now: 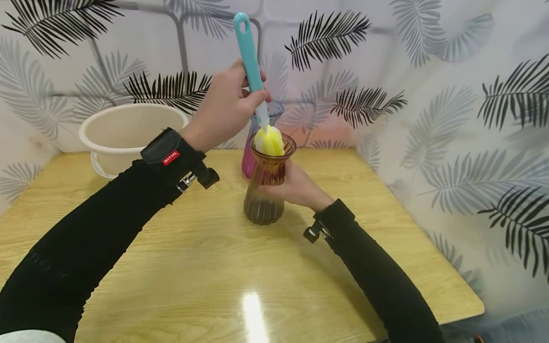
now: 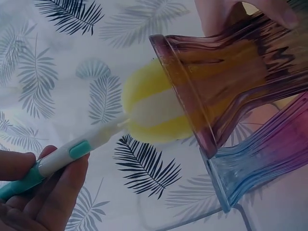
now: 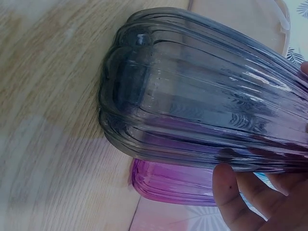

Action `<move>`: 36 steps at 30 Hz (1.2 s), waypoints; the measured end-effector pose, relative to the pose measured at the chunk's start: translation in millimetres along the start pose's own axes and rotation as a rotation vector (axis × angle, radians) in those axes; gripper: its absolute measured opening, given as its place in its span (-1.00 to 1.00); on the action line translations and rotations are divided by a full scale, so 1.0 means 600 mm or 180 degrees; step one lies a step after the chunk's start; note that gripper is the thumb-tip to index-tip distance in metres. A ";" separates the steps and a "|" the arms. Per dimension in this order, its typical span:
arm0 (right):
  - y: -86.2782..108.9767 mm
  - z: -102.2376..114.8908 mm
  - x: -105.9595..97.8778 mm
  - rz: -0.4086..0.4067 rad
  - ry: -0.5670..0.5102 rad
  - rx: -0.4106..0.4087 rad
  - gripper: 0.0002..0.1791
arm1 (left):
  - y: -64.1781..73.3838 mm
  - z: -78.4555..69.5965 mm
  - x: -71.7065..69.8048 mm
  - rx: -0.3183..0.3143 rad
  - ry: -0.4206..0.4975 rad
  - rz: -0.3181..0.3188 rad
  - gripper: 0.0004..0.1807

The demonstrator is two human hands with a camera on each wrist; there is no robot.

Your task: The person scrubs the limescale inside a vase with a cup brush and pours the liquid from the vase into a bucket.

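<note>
My left hand (image 1: 231, 102) grips the turquoise and white handle of a bottle brush (image 1: 247, 52), which points down. Its yellow and white sponge head (image 2: 154, 108) sits partly inside the flared mouth of a ribbed glass vase (image 1: 264, 202), amber at the top and smoky grey below. Around the vase's middle, my right hand (image 1: 298, 186) holds it, fingers on the far side and thumb in front. Seen from the right wrist, the grey vase base (image 3: 144, 86) is close to the wooden surface; whether it touches is hard to tell.
Behind the amber vase stands a second glass vase (image 1: 247, 162), pink below and blue at the rim. A cream oval basin (image 1: 128, 151) is at the back left of the wooden table (image 1: 193, 252). Leaf-patterned cloth (image 1: 450, 143) rises behind and along the right side.
</note>
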State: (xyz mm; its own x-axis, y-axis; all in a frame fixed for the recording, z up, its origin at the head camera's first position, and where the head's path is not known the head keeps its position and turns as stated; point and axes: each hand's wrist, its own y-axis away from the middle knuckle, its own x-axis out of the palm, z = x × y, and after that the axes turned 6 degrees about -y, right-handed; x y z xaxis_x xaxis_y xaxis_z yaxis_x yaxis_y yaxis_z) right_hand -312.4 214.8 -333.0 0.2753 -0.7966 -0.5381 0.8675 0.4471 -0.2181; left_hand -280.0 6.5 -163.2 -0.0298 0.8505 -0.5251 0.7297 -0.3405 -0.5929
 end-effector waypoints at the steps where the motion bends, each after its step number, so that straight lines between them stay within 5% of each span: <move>1: -0.001 0.000 0.000 0.0002 -0.0002 -0.0013 -0.12 | -0.003 0.002 0.004 -0.0024 -0.0030 0.0061 -0.80; 10: 0.002 0.002 0.003 -0.0028 0.0000 0.0053 -0.06 | -0.011 0.031 0.045 -0.0312 -0.0431 0.0703 -0.85; 17: 0.006 0.000 0.003 -0.0014 -0.0053 0.0038 -0.05 | 0.001 0.059 0.091 -0.0393 -0.1143 0.1131 -0.87; 25: 0.000 -0.002 0.001 -0.0007 -0.0093 -0.0083 -0.03 | 0.004 0.057 0.090 -0.0345 -0.0581 0.0823 -0.89; 36: -0.003 -0.005 0.004 0.0167 -0.0603 0.0033 -0.10 | 0.015 0.074 0.096 -0.0140 -0.0484 0.0553 -0.55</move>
State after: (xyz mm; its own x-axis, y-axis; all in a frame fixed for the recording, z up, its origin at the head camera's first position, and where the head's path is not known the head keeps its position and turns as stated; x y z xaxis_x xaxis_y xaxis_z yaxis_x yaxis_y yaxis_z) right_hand -314.7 213.4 -336.5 0.3924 -0.8351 -0.3855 0.8539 0.4865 -0.1849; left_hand -305.5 34.5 -225.7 -0.0014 0.7093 -0.7049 0.7618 -0.4559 -0.4603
